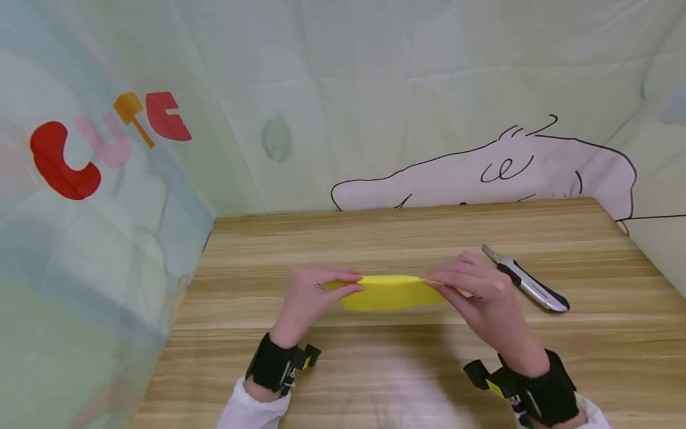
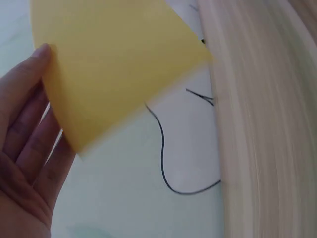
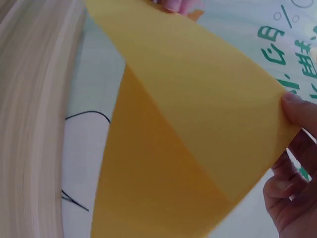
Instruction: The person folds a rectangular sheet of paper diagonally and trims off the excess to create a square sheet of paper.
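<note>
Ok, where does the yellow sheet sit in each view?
Head: the yellow sheet is below centre, slightly right, between the left hand and right hand.
Left wrist: upper left, cut off by the top edge.
Right wrist: across the middle, running out at top and bottom.
Shared landmark: wooden table, right side in left wrist, left side in right wrist.
</note>
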### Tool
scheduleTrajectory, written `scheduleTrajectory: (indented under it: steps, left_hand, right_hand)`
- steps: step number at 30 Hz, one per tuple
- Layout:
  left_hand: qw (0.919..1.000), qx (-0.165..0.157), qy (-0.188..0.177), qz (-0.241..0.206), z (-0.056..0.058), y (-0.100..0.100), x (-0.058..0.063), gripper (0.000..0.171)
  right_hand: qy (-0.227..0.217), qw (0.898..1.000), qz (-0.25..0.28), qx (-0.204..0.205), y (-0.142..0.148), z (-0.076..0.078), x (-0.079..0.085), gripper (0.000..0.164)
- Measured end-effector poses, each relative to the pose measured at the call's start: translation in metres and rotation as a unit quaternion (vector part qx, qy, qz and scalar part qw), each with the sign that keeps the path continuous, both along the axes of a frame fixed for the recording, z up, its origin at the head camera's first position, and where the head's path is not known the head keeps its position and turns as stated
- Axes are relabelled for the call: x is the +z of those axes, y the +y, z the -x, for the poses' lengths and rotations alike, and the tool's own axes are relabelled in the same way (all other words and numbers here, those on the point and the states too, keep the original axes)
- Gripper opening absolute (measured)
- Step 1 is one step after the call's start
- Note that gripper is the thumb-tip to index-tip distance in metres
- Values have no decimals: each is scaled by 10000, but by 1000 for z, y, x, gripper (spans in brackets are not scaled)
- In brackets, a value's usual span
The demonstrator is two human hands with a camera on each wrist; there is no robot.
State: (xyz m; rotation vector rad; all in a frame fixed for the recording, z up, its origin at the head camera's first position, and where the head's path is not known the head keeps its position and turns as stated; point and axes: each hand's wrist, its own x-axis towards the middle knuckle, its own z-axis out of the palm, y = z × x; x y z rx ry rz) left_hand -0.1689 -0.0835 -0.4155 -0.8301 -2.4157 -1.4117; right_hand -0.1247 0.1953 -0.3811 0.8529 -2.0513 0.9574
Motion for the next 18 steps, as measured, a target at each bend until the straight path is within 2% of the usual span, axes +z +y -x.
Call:
scheduleTrajectory:
  steps: [4, 7, 10, 12, 18]
  left_hand:
    - [9954, -753, 507, -316, -7, 14, 1, 26]
    - [9881, -1121, 958, -445, -11, 21, 1, 25]
    - [9818, -1206, 1427, -338, -12, 24, 0, 24]
    - [9777, -1143, 1750, -213, -12, 25, -1, 24]
    - [9710, -1112, 2105, -244, -11, 27, -4, 21]
  right_hand:
    - [468, 9971, -453, 384, -16, -3, -4, 33]
    - [736, 9925, -854, 473, -25, -3, -8, 34]
    - [731, 9897, -1152, 439, -29, -4, -11, 37]
    - [620, 9894, -1251, 405, -30, -5, -13, 39]
    - [558, 9897, -1237, 452, -29, -4, -15, 38]
